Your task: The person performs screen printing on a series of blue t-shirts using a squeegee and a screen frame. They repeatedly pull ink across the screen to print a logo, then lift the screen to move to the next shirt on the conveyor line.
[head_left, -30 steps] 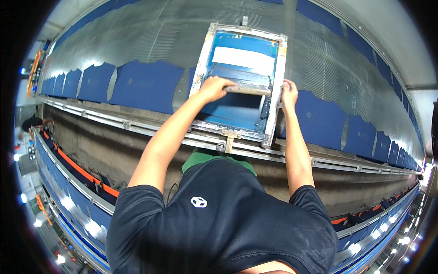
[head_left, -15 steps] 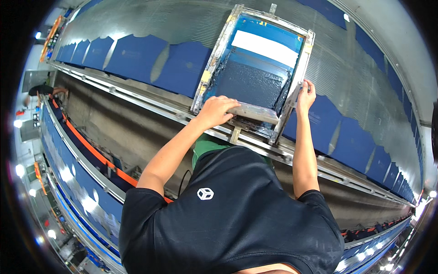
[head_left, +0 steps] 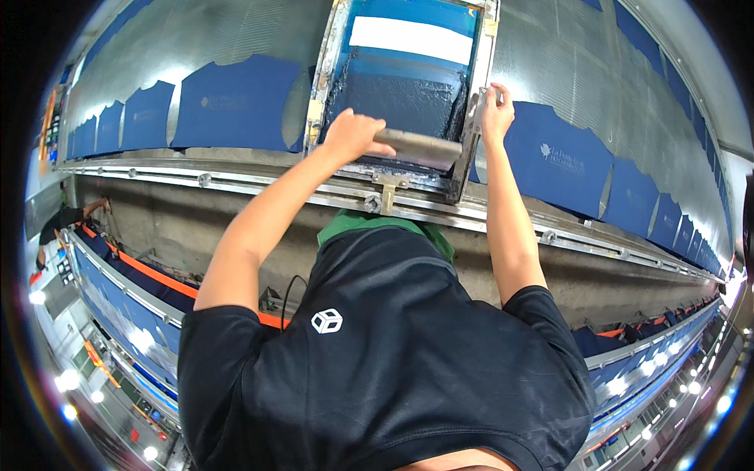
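My left hand [head_left: 357,137] is closed around the left end of a squeegee [head_left: 424,149], a long grey bar lying across the near end of a screen printing frame [head_left: 316,110]. Dark ink [head_left: 397,94] coats the near half of the blue mesh, and a white rectangular band [head_left: 410,39] crosses its far part. With bent fingers, my right hand [head_left: 496,114] grips the right side rail of the frame. The frame rests on the long table, its near end at the metal rail [head_left: 275,191].
Dark blue garment pieces [head_left: 228,102] lie in a row along the table on both sides; the piece on the right [head_left: 558,157] bears a white print. Behind me runs a second table [head_left: 149,337] with an orange edge. Another person [head_left: 67,224] bends at the far left.
The frame has moved left along the table, uncovering more of the garment piece at its right. Both hands moved with it, keeping their holds. My view has also shifted.
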Demonstrator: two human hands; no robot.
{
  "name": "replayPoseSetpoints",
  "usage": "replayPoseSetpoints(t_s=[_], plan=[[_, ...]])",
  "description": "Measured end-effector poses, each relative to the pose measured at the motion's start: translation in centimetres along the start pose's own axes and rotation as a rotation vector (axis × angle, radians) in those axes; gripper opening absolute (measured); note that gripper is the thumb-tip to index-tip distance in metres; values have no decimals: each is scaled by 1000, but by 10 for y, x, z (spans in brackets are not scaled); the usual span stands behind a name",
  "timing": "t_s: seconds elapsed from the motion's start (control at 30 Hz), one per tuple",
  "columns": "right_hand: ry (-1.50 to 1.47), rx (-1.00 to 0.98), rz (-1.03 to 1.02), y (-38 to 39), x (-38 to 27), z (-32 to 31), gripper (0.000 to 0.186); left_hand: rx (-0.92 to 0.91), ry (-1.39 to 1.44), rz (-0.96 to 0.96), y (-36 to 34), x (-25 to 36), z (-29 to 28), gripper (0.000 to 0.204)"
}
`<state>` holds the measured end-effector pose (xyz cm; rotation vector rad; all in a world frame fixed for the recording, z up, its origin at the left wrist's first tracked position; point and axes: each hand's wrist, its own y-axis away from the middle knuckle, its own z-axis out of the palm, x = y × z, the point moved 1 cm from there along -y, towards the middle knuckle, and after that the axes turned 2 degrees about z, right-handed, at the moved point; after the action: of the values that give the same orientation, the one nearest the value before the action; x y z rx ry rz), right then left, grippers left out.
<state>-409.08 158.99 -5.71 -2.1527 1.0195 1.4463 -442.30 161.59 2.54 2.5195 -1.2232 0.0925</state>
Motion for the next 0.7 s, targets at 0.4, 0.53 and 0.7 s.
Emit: replayPoseSetpoints(t_s=[0.4, 0.53, 0.7], plan=[[455, -245, -415, -18, -83, -19, 64, 233, 133, -122, -95, -87, -51, 72], [683, -587, -544, -27, -133, 24, 68, 308, 156, -32, -125, -106, -47, 57], [703, -623, -402, -44, -93, 48, 36, 81, 253, -72, -123, -116, -60, 40]])
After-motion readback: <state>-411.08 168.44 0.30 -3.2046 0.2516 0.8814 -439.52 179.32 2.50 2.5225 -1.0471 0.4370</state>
